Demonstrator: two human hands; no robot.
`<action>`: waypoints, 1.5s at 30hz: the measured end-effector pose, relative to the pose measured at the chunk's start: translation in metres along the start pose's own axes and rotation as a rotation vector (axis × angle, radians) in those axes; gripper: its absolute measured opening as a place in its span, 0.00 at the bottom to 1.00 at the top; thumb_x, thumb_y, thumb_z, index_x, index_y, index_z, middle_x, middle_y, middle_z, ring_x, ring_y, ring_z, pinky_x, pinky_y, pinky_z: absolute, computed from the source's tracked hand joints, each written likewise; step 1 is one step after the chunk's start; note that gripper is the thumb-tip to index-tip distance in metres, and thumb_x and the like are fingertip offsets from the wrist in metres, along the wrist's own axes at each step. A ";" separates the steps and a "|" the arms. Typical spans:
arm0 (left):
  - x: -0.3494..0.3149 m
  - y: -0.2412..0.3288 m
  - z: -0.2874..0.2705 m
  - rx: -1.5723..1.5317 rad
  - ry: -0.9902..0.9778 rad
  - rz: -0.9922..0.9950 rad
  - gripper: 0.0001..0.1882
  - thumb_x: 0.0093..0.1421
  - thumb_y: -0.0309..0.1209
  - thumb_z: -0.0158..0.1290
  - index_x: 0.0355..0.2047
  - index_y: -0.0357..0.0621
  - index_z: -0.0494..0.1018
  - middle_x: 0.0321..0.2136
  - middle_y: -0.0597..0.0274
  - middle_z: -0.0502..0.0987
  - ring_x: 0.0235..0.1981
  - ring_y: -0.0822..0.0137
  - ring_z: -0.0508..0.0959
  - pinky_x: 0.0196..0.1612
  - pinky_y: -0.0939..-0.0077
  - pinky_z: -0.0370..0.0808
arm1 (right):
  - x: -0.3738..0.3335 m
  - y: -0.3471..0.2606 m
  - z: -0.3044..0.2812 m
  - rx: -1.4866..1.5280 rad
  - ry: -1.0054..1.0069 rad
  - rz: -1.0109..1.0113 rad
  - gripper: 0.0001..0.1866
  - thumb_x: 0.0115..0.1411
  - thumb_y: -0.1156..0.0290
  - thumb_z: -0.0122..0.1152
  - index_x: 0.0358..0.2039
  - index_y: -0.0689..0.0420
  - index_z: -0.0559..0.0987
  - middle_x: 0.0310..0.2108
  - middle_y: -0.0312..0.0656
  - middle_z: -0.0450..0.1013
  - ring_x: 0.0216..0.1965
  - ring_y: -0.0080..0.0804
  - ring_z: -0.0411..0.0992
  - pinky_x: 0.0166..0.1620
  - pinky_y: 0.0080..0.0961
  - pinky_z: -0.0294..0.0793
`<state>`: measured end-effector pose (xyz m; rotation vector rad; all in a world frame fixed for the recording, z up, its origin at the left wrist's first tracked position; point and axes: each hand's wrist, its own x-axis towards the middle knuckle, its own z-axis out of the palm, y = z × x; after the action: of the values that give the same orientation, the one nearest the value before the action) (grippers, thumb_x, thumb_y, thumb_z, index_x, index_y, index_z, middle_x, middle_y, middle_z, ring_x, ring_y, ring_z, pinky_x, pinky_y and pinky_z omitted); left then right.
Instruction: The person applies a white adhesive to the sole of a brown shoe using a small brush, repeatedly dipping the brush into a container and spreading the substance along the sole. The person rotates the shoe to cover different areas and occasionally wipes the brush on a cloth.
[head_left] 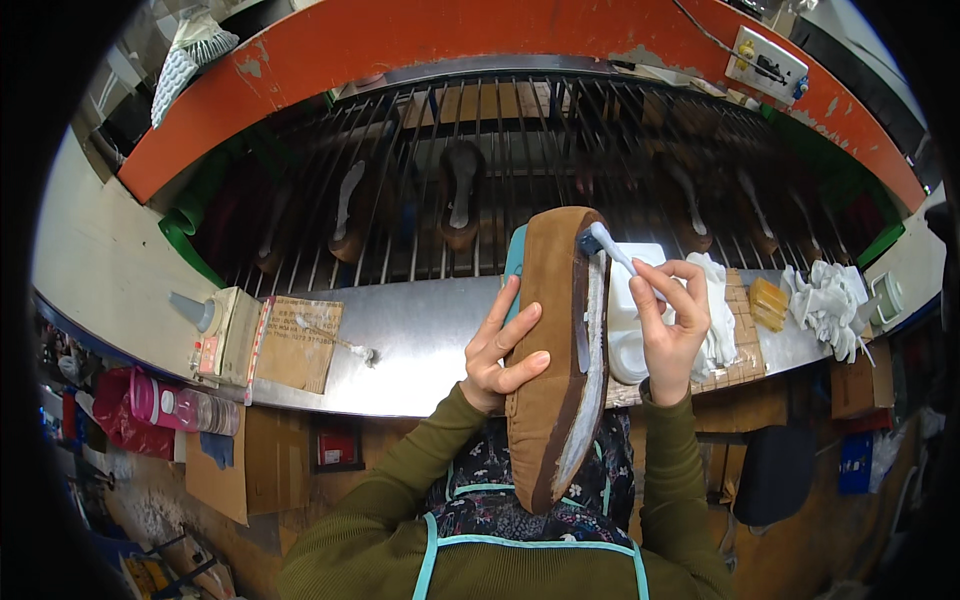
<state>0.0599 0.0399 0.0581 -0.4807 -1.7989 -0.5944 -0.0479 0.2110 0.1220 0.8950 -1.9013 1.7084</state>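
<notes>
Brown suede shoe [550,300] | left hand [497,362]: spread, clasping it | right hand [677,325]: narrowly pinching pale-handled brush [613,248]

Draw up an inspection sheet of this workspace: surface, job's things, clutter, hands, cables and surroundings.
Surface: shiny metal bench, cardboard lying on its left part.
Job's things: brown shoe held up, white coating along its sole edge; brush at its upper end.
Clutter: crumpled white gloves and a yellow block at right.
Hands: left hand grips the shoe; right hand holds the brush.
Cables: dark cord near the socket.
Surroundings: barred rack behind, more shoes there.
</notes>
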 end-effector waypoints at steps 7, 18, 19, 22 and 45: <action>0.003 0.000 -0.003 0.002 -0.014 0.009 0.21 0.53 0.27 0.59 0.46 0.60 0.66 0.55 0.51 0.69 0.54 0.31 0.68 0.51 0.49 0.76 | 0.013 0.012 -0.011 0.052 -0.081 -0.115 0.12 0.50 0.77 0.69 0.37 0.53 0.85 0.34 0.35 0.67 0.25 0.19 0.62 0.25 0.16 0.62; 0.008 -0.007 -0.005 0.037 -0.020 0.016 0.21 0.52 0.28 0.60 0.45 0.60 0.67 0.53 0.51 0.71 0.54 0.33 0.68 0.51 0.53 0.77 | 0.004 0.010 -0.033 0.051 -0.346 -0.052 0.10 0.49 0.77 0.69 0.34 0.55 0.85 0.31 0.34 0.69 0.24 0.18 0.62 0.24 0.16 0.60; 0.008 -0.007 -0.005 0.048 -0.017 0.016 0.21 0.52 0.28 0.60 0.45 0.60 0.67 0.53 0.51 0.71 0.54 0.33 0.68 0.51 0.54 0.77 | 0.002 0.009 -0.035 0.056 -0.370 -0.031 0.10 0.49 0.77 0.69 0.34 0.56 0.84 0.31 0.34 0.69 0.26 0.19 0.64 0.25 0.16 0.61; 0.008 -0.010 -0.005 0.078 -0.004 0.018 0.21 0.52 0.28 0.60 0.45 0.60 0.67 0.53 0.51 0.71 0.54 0.34 0.69 0.50 0.55 0.77 | -0.003 0.007 -0.037 0.072 -0.421 0.011 0.09 0.51 0.77 0.68 0.35 0.59 0.84 0.32 0.36 0.69 0.30 0.20 0.67 0.27 0.14 0.62; -0.004 -0.016 0.014 0.292 0.178 -0.094 0.13 0.57 0.32 0.55 0.41 0.65 0.68 0.55 0.55 0.71 0.57 0.37 0.67 0.64 0.33 0.30 | -0.082 -0.017 -0.022 0.202 -0.128 0.458 0.09 0.56 0.77 0.63 0.38 0.63 0.82 0.31 0.35 0.67 0.29 0.17 0.63 0.31 0.14 0.61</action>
<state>0.0411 0.0352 0.0488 -0.1402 -1.7080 -0.4144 0.0194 0.2463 0.0799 0.6856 -2.1714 2.1850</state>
